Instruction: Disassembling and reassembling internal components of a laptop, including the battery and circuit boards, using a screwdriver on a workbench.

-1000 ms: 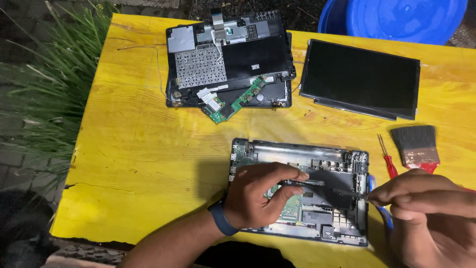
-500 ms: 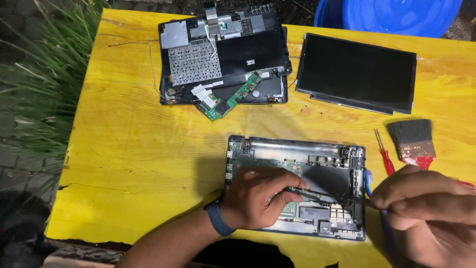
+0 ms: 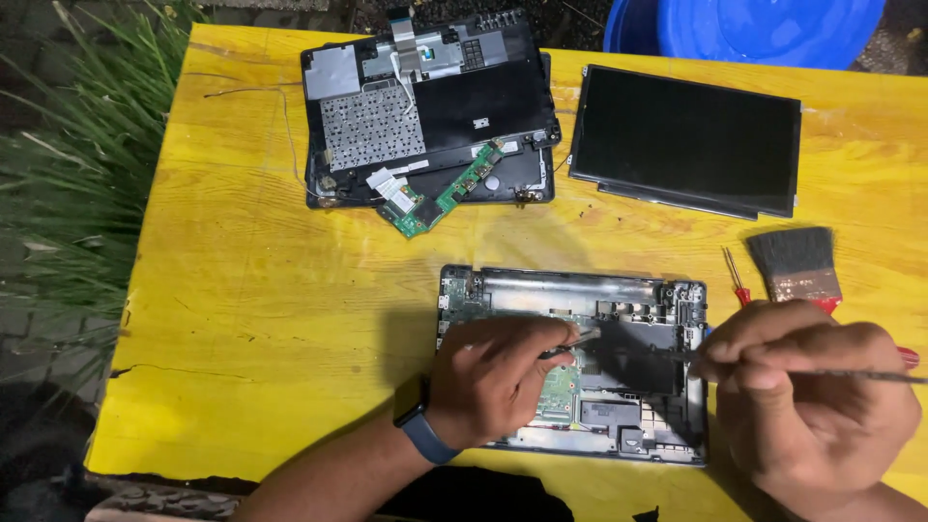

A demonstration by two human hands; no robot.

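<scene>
An opened laptop base, its circuit board and metal frame exposed, is seen lying flat near the front edge of the yellow bench. The left hand is laid on the left half of this base, its wrist banded by a dark blue watch strap. Its grip is closed: the thumb and fingers are pinched around a thin dark tool, whose tip is pressed against the board just beside the black sheet that covers the middle of the base.

The right hand is held at the right edge of the base, partly over it. Its grip is likewise closed, the fingertips being pressed together on a slender metal rod, which is carried level and runs out past the knuckles toward the right edge of the picture. Whether the rod's inner end is touching the base cannot be told, since it is hidden by the fingers.

Just behind the right hand, a flat paintbrush with dark bristles and a small red-handled screwdriver are laid on the bench. Farther back, a detached black screen panel is placed on the right, and a stripped laptop cover on the left, with a green circuit strip resting on its front edge. A blue tub is seen beyond the bench.
</scene>
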